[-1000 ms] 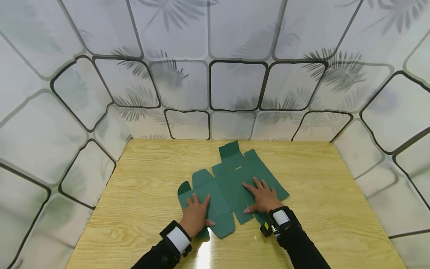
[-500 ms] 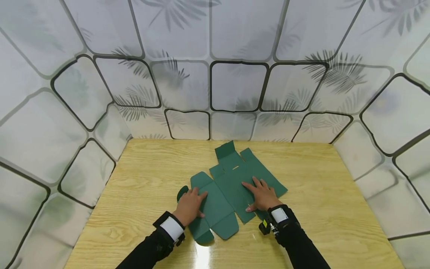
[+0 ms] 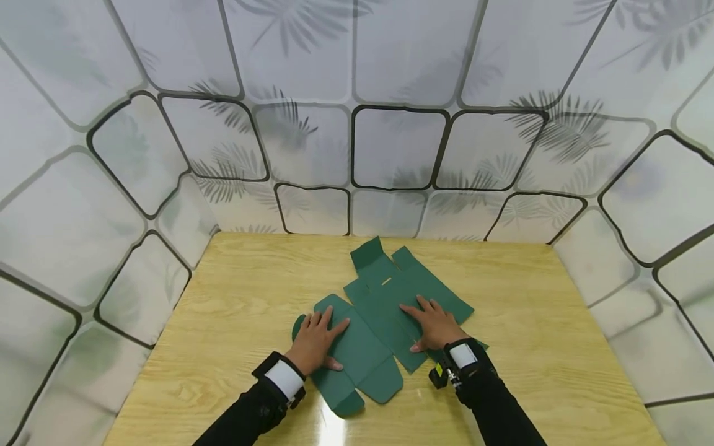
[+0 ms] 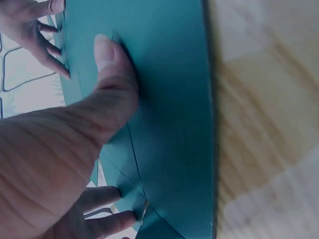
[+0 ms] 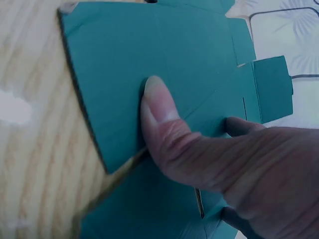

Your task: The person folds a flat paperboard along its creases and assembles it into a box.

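Observation:
A flat, unfolded box blank of dark green cardboard (image 3: 357,341) lies slanted on the table, with creases, slots and several flaps. On its left part rests my left hand (image 3: 316,342), fingers spread and palm down. My right hand (image 3: 437,327) lies spread on the right part. In the left wrist view the left thumb (image 4: 113,69) presses flat on the green cardboard (image 4: 174,119). The right thumb (image 5: 162,112) touches the cardboard (image 5: 114,64) near a slit in the right wrist view. A small flap (image 3: 367,253) at the far end tilts up. Neither hand grips anything.
The light wood table (image 3: 234,297) surrounds the cardboard. A pale curtain (image 3: 390,145) with black outlines and leaf prints stands behind and at both sides. Wristbands with white patches (image 3: 286,379) sit on both wrists; a small black camera (image 3: 438,375) hangs at the right one.
The cardboard has turned a little anticlockwise: its far end shifted left, its near flaps right. My left hand moved left and away from me. The right hand stayed almost in place.

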The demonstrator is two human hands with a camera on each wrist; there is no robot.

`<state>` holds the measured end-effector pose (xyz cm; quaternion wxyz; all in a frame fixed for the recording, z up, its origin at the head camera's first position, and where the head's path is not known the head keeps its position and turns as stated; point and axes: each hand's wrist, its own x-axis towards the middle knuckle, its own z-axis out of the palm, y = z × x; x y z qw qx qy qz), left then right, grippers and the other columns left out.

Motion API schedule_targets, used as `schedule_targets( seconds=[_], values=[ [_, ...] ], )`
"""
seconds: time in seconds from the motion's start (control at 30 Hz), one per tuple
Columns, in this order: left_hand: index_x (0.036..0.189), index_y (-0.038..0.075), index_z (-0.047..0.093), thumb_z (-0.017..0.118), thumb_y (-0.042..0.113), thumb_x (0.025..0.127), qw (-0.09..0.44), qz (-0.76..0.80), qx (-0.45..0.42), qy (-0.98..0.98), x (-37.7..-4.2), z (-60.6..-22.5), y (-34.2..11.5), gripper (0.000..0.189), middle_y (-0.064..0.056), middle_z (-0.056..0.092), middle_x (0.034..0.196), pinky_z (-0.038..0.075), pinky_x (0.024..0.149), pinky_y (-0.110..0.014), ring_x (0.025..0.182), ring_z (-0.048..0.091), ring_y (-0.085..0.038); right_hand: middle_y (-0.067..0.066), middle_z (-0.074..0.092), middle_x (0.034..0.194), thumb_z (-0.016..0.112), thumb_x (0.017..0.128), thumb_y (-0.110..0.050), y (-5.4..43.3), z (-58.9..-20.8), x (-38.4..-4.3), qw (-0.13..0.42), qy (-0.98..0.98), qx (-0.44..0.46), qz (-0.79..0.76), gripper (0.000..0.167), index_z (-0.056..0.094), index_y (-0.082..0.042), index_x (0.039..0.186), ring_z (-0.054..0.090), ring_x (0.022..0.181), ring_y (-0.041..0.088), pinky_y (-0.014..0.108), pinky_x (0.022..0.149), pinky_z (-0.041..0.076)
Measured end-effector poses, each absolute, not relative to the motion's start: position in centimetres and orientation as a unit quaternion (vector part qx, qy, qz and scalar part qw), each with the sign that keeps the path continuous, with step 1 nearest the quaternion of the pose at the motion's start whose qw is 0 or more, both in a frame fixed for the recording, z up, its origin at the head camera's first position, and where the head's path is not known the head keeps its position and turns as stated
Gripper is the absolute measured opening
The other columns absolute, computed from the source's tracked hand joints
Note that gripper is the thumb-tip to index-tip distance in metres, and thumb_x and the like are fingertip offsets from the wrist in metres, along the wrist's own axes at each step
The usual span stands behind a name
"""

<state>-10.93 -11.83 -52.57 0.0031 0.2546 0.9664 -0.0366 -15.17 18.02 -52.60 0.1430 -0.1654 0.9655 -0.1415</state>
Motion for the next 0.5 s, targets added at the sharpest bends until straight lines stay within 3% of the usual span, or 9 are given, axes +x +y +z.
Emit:
schedule_targets(
  seconds=[0.23,0.37,0.5],
  values=[
    [0.147,0.018,0.055,0.076,0.068,0.068,0.008,-0.016,0.264,0.964,-10.0,-53.0,-11.2,0.096,-0.023,0.048,0.137,0.051,0.075,-0.036,0.104,0.054,-0.033,0.028,0.038,0.154,0.091,0.073,-0.016,17.9,-52.0,-14.8,0.126,0.968,-0.169,-0.137,0.080,0.056,-0.012,0.145,0.037,0.138,0.055,0.070,0.099,0.040],
    [0.147,0.018,0.054,0.076,0.070,0.067,0.010,-0.012,0.260,0.965,-9.5,-53.3,-11.1,0.098,-0.023,0.048,0.138,0.051,0.073,-0.036,0.104,0.053,-0.032,0.030,0.042,0.151,0.088,0.076,-0.014,17.5,-51.7,-14.4,0.123,0.967,-0.171,-0.145,0.074,0.058,-0.008,0.143,0.041,0.134,0.054,0.065,0.098,0.044],
    [0.148,0.018,0.053,0.075,0.073,0.066,0.008,-0.010,0.255,0.967,-9.4,-53.2,-10.9,0.101,-0.024,0.048,0.141,0.053,0.074,-0.037,0.104,0.053,-0.032,0.030,0.039,0.152,0.087,0.079,-0.028,17.1,-51.7,-14.4,0.123,0.967,-0.170,-0.147,0.076,0.056,-0.007,0.145,0.040,0.136,0.054,0.065,0.099,0.043]
  ],
)
